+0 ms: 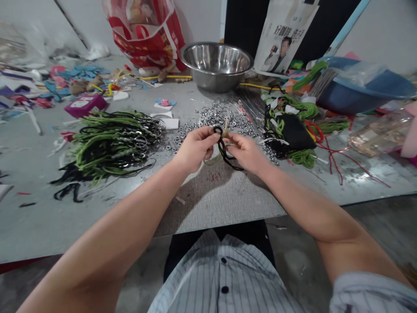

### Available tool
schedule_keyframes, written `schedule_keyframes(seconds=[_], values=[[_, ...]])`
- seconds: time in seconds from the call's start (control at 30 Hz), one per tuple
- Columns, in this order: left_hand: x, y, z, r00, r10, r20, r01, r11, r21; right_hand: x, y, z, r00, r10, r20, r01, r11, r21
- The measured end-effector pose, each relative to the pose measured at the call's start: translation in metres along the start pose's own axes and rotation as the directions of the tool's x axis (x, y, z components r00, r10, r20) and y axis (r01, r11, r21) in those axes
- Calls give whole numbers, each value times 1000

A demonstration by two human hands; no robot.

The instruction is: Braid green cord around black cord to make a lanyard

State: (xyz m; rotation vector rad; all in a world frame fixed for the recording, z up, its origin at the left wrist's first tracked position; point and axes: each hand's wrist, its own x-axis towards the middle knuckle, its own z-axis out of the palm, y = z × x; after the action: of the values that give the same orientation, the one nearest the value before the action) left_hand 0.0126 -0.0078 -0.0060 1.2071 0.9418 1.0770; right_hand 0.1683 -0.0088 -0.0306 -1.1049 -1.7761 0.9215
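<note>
Striped shirt front (224, 278) lay nearest, below the edge of the scuffed grey tabletop (211, 204). Both hands met over the tabletop, straight in front of the round stainless-steel bowl (215, 65) and well short of it. The left hand (195, 148) had thumb and fingers pinched closed on the top of a thin black cord loop (224, 152). The right hand (247, 152) had fingers curled closed on the same cord, and the loop hung between the two hands. A pale green strand (213, 160) ran beside it. Between the hands and the bowl: a scatter of small silver metal rings (211, 115). Left of the bowl and nearer: a heap of green and black cords (114, 139). Right of the bowl: a blue plastic basin (365, 91). Behind the bowl, to its left: a red printed bag (146, 30).
</note>
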Motion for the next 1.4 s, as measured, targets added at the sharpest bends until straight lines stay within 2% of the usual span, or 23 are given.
schedule_keyframes(seconds=[0.17,0.33,0.47,0.6,0.9,1.03,1.4], values=[[-3,6,1,987,-105,117,115,991,-74,3,5,0,998,-26,50,21,996,92],[-4,8,3,977,-162,138,166,986,-21,0,-3,-3,995,-103,-9,103,990,91],[-4,7,4,974,-195,116,193,981,30,2,-3,-4,999,-44,-9,45,989,139],[-4,7,3,964,-224,145,216,974,66,3,-2,-3,1000,10,10,-12,968,251],[-5,9,1,924,-301,235,265,948,175,2,-7,-8,986,89,144,-145,883,447],[-6,11,0,917,-319,239,280,942,183,2,-9,-11,973,131,190,-202,884,422],[-6,10,-1,922,-302,241,272,950,153,2,-9,-11,982,146,116,-181,895,407]])
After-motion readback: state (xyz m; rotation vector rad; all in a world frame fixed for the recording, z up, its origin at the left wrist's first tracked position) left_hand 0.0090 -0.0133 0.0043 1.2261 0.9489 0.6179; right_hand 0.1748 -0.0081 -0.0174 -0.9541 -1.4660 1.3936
